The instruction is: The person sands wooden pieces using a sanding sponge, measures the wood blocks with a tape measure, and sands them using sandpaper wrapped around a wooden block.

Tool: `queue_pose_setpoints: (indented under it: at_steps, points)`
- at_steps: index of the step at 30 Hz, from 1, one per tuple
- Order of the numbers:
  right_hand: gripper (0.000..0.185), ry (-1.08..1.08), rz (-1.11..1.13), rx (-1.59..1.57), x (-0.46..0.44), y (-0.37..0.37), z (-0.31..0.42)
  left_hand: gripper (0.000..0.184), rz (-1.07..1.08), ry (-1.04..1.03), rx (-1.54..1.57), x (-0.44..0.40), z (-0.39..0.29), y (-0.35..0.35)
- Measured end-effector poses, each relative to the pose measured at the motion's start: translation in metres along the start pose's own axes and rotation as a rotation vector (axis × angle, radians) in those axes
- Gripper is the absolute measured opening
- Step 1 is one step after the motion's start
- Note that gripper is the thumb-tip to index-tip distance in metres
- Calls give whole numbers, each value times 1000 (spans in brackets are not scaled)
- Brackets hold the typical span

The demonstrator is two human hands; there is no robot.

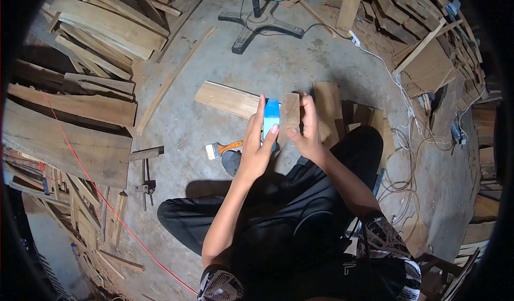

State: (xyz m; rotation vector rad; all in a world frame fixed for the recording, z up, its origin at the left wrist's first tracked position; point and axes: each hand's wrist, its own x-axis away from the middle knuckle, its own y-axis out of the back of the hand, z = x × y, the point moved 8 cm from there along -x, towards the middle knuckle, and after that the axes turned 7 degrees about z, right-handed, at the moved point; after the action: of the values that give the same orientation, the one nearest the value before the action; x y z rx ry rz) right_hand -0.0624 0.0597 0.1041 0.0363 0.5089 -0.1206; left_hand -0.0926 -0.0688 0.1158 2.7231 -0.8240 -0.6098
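Note:
My left hand (258,147) is closed around a blue and light-blue box (272,109), held upright in front of me. Just right of it, my right hand (309,132) grips a small brown wooden block (290,111) between thumb and fingers. The box and block are side by side, with a narrow gap near their tops. Beyond my left hand, a pale wooden board (227,98) lies on the floor. A paintbrush (222,149) with an orange handle rests to the left of my left hand.
Wood planks (107,25) are piled at the left, with more at the upper right. A black stand base (259,25) stands ahead. White cables (409,105) run along the right floor, and a red cord (110,207) crosses the left. A metal clamp (144,187) lies left of my knee.

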Motion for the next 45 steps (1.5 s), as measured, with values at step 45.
queue_pose_setpoints:
  at_steps: [45]
  points:
    - [45,-554,187,12,58,-6,-251,74,-228,826,565,134,194,49]
